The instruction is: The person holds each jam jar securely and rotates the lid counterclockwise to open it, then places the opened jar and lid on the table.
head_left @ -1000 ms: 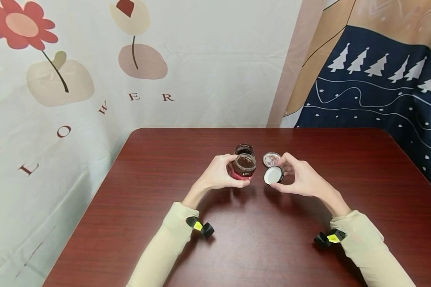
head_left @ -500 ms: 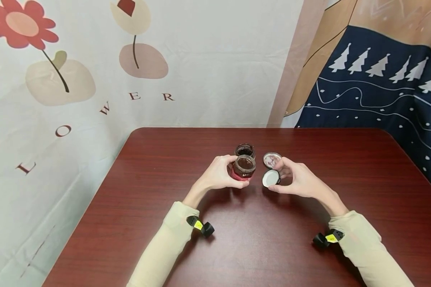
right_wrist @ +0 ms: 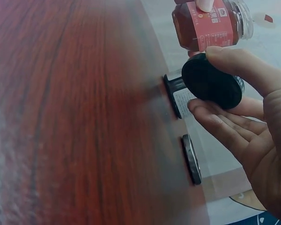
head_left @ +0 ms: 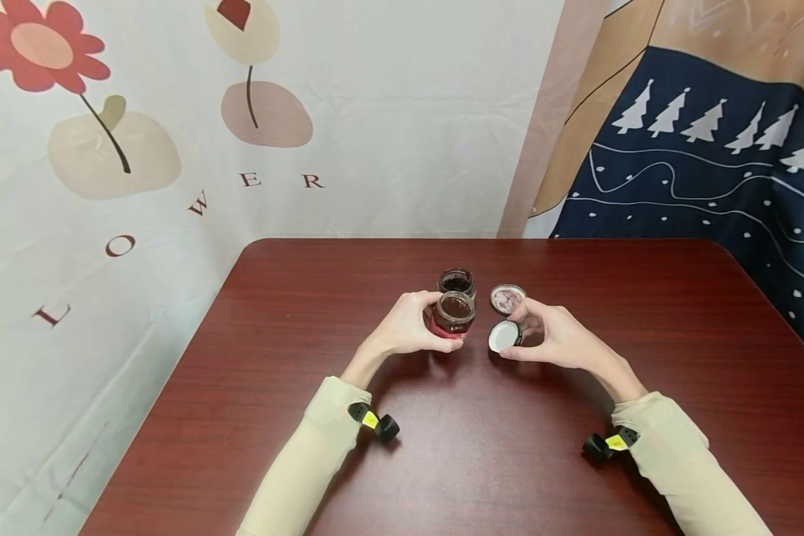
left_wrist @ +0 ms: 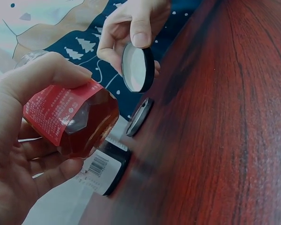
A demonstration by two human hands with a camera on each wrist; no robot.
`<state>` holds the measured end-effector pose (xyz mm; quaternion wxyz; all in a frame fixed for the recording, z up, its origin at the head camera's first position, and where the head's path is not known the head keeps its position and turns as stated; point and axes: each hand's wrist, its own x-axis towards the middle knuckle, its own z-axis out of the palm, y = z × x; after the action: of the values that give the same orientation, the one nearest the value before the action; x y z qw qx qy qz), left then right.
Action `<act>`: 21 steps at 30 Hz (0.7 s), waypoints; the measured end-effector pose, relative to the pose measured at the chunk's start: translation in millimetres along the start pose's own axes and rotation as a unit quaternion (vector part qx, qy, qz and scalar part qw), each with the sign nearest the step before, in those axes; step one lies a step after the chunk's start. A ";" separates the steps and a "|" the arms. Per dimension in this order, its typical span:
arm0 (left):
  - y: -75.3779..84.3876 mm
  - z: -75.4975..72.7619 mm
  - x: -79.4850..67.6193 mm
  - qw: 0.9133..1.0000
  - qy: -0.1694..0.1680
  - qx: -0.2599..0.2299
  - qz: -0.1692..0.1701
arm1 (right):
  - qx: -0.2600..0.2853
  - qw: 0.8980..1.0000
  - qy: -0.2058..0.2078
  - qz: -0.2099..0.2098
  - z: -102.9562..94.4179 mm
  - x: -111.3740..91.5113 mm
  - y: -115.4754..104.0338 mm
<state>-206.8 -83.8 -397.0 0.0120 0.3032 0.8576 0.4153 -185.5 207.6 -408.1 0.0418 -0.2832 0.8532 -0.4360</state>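
My left hand point(head_left: 412, 323) grips a glass jar point(head_left: 454, 316) with a red label and dark reddish-brown contents, its mouth uncovered. In the left wrist view the jar point(left_wrist: 79, 119) is raised above the table, thumb across the label. To the right, my right hand point(head_left: 563, 339) pinches a round black lid point(right_wrist: 211, 82) between thumb and fingers, its white inner side point(head_left: 505, 337) turned up toward the head camera. Behind the held jar stands a second uncovered jar point(head_left: 457, 280) with dark contents and a white barcode label point(left_wrist: 99, 169). Another lid point(head_left: 508, 299) lies inside-up on the table beyond the right fingertips.
The reddish-brown wooden table point(head_left: 489, 461) reaches back to a white curtain point(head_left: 402, 119) printed with flowers and letters. A navy cloth point(head_left: 697, 171) with white trees hangs at the right. Each sleeved wrist wears a small black camera point(head_left: 387, 429).
The right hand has lowered the black lid slightly, toward the front and left. The left hand's jar has shifted very slightly down in the head view. The second jar and other lid stay put.
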 end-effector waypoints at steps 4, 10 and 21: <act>-1.6 0.8 0.4 1.000 -0.003 0.000 0.002 | 0.004 1.000 -0.003 0.001 0.9 0.3 3.1; -3.8 2.1 1.4 1.000 -0.010 -0.007 -0.001 | 0.012 1.000 -0.008 -0.002 1.8 0.4 7.4; -6.4 3.2 1.1 1.000 -0.017 -0.024 -0.009 | 0.029 0.999 -0.023 0.001 2.3 0.7 13.3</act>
<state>-210.1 -84.0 -403.5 0.0374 0.3019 0.8498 0.4305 -191.3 211.6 -419.6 0.0702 -0.2909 0.8393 -0.4538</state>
